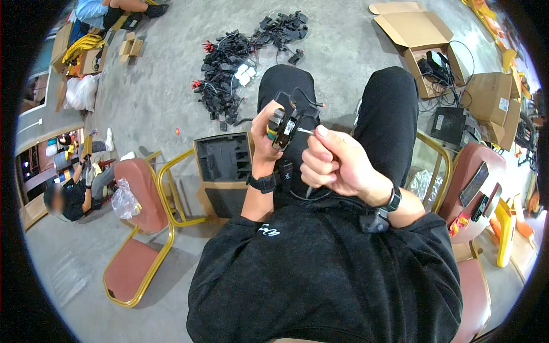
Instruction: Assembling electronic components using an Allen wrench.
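Observation:
My left hand (265,132) is closed round a small black device (286,130) with a short black cable looping off its top. Rounded metallic parts show beside the fingers, but its exact kind is unclear. Just to the right, my right hand (338,162) pinches a thin pale-tipped piece (306,131) between thumb and curled fingers. Its tip points at the device's side; whether they touch I cannot tell. A dark cable (309,194) shows below the right fist. Both hands are above my lap.
Black cabled devices (223,74) lie heaped on the floor ahead. An open carton with black foam (224,159) stands left of my legs, near a chair (137,194). Cartons (426,71) with cables and another chair (469,188) are on the right. A person (71,197) sits far left.

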`<action>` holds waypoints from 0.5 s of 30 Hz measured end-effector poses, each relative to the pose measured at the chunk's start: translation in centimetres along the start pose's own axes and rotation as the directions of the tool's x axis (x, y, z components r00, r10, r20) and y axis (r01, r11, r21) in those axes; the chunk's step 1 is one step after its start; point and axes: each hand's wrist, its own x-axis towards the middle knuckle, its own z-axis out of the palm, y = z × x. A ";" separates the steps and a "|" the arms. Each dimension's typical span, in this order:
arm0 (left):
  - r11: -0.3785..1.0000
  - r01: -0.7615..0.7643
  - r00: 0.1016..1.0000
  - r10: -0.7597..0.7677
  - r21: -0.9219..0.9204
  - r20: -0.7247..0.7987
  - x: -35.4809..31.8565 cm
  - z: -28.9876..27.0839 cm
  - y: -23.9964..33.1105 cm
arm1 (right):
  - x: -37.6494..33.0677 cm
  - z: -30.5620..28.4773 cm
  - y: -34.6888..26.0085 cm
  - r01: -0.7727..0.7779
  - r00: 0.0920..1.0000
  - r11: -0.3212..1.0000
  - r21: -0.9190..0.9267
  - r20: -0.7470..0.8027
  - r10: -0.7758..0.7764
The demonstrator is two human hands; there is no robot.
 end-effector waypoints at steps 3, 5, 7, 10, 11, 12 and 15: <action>0.999 -0.038 0.999 0.038 0.021 0.017 -0.1 -0.3 -0.3 | -0.4 0.5 0.2 -0.034 0.999 0.994 0.107 0.026 0.031; 0.998 -0.049 0.998 0.048 0.034 0.033 0.0 -0.5 -0.4 | -0.7 0.9 -0.1 0.032 0.999 0.993 -0.114 0.042 -0.027; 1.000 -0.018 1.000 0.018 0.021 0.016 0.1 -0.5 -0.4 | -1.0 1.4 -0.7 0.093 0.991 0.823 -0.560 -0.030 -0.132; 1.000 0.000 1.000 0.000 0.024 0.022 0.2 -0.3 -0.1 | -1.0 1.7 -1.6 0.145 0.946 0.287 -0.947 0.048 -0.319; 0.999 -0.026 0.999 0.025 0.041 0.037 0.4 -0.2 0.0 | -0.9 1.6 -2.0 0.245 0.898 0.031 -0.969 0.214 -0.383; 0.996 -0.060 0.997 0.057 0.065 0.049 0.6 -0.1 0.2 | -0.7 1.5 -2.2 0.277 0.850 -0.219 -0.936 0.345 -0.398; 0.992 -0.078 0.994 0.069 0.099 0.086 1.0 0.3 1.0 | -0.7 1.2 -2.9 0.282 0.842 -0.336 -0.899 0.399 -0.363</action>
